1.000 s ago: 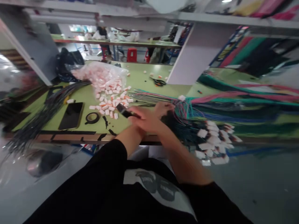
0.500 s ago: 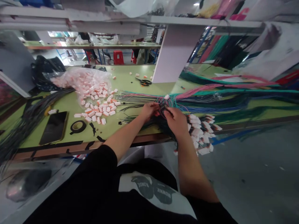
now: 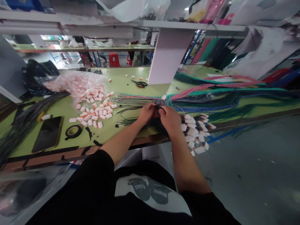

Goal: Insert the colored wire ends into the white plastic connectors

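My left hand (image 3: 147, 112) and my right hand (image 3: 170, 118) meet over the front part of the green table (image 3: 107, 128). The fingers of both are bent around dark wires (image 3: 159, 122); the exact grip between the fingertips is too small to tell. Right of my right hand, a cluster of white connectors (image 3: 195, 131) hangs at the table edge. Behind the hands lie long pink wires (image 3: 187, 93), with green and blue ones alongside. A single white connector (image 3: 163, 97) rests on them. To the left is a pile of white and orange connectors (image 3: 96, 114).
Black-handled scissors (image 3: 140, 83) lie behind the pile. At the left are a roll of black tape (image 3: 73, 132), a phone (image 3: 47, 133), dark wires (image 3: 25, 120) and a clear bag of connectors (image 3: 77, 86). A white upright panel (image 3: 168, 57) supports the shelf.
The whole view has shifted, so the table things appear slightly further left. Both hands remain together at the dark wires, with the right fingers slightly repositioned.
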Tool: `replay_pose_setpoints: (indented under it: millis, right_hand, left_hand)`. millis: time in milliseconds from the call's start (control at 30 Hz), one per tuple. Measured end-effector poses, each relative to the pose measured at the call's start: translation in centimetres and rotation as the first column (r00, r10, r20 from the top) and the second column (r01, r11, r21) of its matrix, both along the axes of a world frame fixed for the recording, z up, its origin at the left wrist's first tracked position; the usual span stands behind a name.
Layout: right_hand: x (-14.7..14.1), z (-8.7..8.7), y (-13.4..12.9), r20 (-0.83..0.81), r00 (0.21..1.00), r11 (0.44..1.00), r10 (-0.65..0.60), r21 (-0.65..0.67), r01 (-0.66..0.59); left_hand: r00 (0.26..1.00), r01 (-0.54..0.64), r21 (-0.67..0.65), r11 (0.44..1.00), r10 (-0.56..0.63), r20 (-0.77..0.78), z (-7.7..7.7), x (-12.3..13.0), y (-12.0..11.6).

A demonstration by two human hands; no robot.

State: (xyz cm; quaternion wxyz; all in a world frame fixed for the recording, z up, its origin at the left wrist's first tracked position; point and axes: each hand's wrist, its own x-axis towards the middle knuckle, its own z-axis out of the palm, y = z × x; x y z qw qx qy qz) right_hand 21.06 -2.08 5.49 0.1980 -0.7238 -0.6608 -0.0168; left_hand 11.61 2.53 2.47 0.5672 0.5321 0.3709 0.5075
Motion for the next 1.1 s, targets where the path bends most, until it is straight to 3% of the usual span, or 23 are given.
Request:
replay_pose_setpoints:
  millis: [233, 467, 667, 800, 900, 967, 1100]
  right_hand:
    - [-0.6, -0.1, -0.4, 0.060, 0.998, 0.999, -0.008, 0.049, 0.005]
    - [1.1, -1.7, 1.2, -0.004, 0.992, 0.979, 0.122, 0.163, -0.120]
    - [2.0, -2.4, 3.8, -0.157, 0.947, 0.933, 0.282, 0.275, -0.232]
    - [1.4, -2.8, 5.1, -0.262, 0.889, 0.890, 0.375, 0.368, -0.267]
    - [1.2, -3.0, 5.4, -0.446, 0.780, 0.881, 0.438, 0.386, -0.274]
    - [1.3, -2.8, 5.2, -0.593, 0.647, 0.877, 0.479, 0.353, -0.326]
    - [1.7, -1.8, 4.4, -0.849, 0.228, 0.823, 0.476, 0.339, -0.456]
  left_hand:
    - [0.994, -0.065, 0.130, 0.989, 0.076, -0.079, 0.1, -0.3, -0.3]
    - [0.996, -0.090, 0.081, 0.993, 0.091, -0.013, 0.1, -0.4, 0.0]
    - [0.984, 0.143, -0.062, 0.988, -0.136, 0.114, 0.4, -0.8, 0.7]
    - [0.958, 0.232, -0.232, 0.945, -0.180, 0.223, 0.2, -1.4, 1.6]
    - [0.934, 0.298, -0.319, 0.900, -0.206, 0.291, 0.0, -1.8, 2.0]
    - [0.920, 0.340, -0.329, 0.881, -0.241, 0.308, 0.0, -1.9, 2.0]
    - [0.913, 0.335, -0.261, 0.905, -0.244, 0.327, -0.2, -1.5, 1.8]
